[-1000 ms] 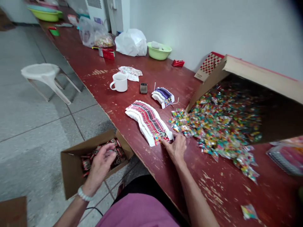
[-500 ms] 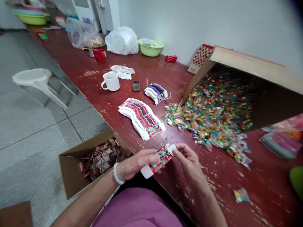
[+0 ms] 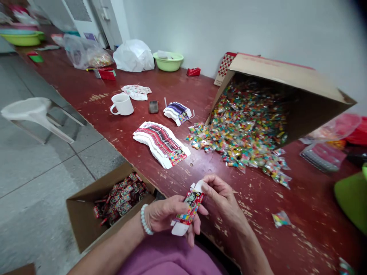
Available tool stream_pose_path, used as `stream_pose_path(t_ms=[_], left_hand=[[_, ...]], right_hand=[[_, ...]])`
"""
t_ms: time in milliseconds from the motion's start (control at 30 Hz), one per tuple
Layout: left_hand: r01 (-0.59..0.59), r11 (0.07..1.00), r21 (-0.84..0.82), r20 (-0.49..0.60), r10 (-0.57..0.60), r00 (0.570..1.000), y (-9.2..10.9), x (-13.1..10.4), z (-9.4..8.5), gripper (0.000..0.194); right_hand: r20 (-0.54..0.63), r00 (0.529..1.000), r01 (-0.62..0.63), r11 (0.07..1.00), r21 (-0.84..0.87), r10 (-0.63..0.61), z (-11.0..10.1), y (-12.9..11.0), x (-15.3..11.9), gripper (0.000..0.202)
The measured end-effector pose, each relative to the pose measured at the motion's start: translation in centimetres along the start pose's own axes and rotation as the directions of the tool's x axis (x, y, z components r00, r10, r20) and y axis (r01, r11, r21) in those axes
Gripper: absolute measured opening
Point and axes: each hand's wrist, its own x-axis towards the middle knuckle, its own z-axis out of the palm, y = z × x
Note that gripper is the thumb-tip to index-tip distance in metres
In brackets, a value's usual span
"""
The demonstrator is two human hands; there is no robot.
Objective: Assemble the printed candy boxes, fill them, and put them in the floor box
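My left hand [image 3: 172, 214], with a pale bead bracelet at the wrist, holds a small red printed carton [image 3: 189, 206] with white end flaps standing out. The thumb and fingertips of my right hand [image 3: 219, 194] pinch its upper white flap. A fanned row of flat red-and-white cartons [image 3: 160, 143] lies on the table beyond, and a smaller purple-and-white stack [image 3: 177, 112] sits behind it. To the right, many small bags of coloured candy [image 3: 243, 133] spill from a cardboard box [image 3: 272, 70] lying on its side.
An open box of filled red packs [image 3: 123, 194] stands below the table's left edge. On the table [image 3: 149, 179] are a white mug [image 3: 122, 104], a cloth, a green basin [image 3: 168, 62] and plastic bags. A white stool [image 3: 31, 110] is on the floor at left.
The carton has turned more upright in my left hand, and its lower end has come nearer my body. My right hand still pinches the upper flap. The view has shifted to the right.
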Motion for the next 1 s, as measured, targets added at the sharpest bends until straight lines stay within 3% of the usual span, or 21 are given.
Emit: stream_pose_path(t_ms=[133,333,433,533,667,733,833,900,1000], left_hand=[[-0.046,0.994,0.096,-0.079,0.054,0.995,-0.5,0.6,0.7,0.051],[-0.167,0.969,0.182,-0.238,0.208,0.949,-1.0,1.4,1.1,0.035],[-0.189,0.946,0.265,-0.292,0.265,0.919,-1.3,1.7,1.1,0.034],[-0.162,0.928,0.336,-0.359,0.285,0.889,-1.5,1.9,1.0,0.038],[-0.199,0.861,0.467,-0.408,0.41,0.816,-1.3,2.2,1.4,0.032],[-0.221,0.831,0.51,-0.459,0.481,0.747,-1.1,2.2,1.8,0.038],[-0.257,0.794,0.551,-0.51,0.565,0.649,-1.1,2.2,2.5,0.058],[-0.305,0.784,0.541,-0.491,0.588,0.643,-1.2,2.2,2.8,0.07],[-0.332,0.792,0.512,-0.466,0.581,0.667,-1.3,2.1,2.9,0.071]], right_hand=[[-0.022,1.0,-0.007,1.0,-0.002,0.007,-0.1,0.2,-0.5,0.023],[-0.026,0.999,-0.032,0.995,0.096,0.034,0.9,1.0,-1.7,0.051],[-0.011,0.996,-0.088,0.991,0.099,0.09,1.4,2.0,-2.3,0.042],[-0.119,0.989,-0.082,0.994,0.078,0.091,1.6,2.8,-2.4,0.03],[-0.291,0.952,0.044,0.986,-0.158,-0.089,1.1,2.9,-2.0,0.028],[-0.322,0.936,0.072,0.971,-0.227,-0.144,0.8,2.7,-1.8,0.027],[-0.367,0.921,0.081,0.986,-0.144,-0.129,0.6,2.7,-1.6,0.043],[-0.383,0.915,0.11,0.991,-0.075,-0.13,0.9,2.8,-1.6,0.05],[-0.366,0.912,0.168,0.982,-0.08,-0.186,1.4,3.2,-1.8,0.039]])
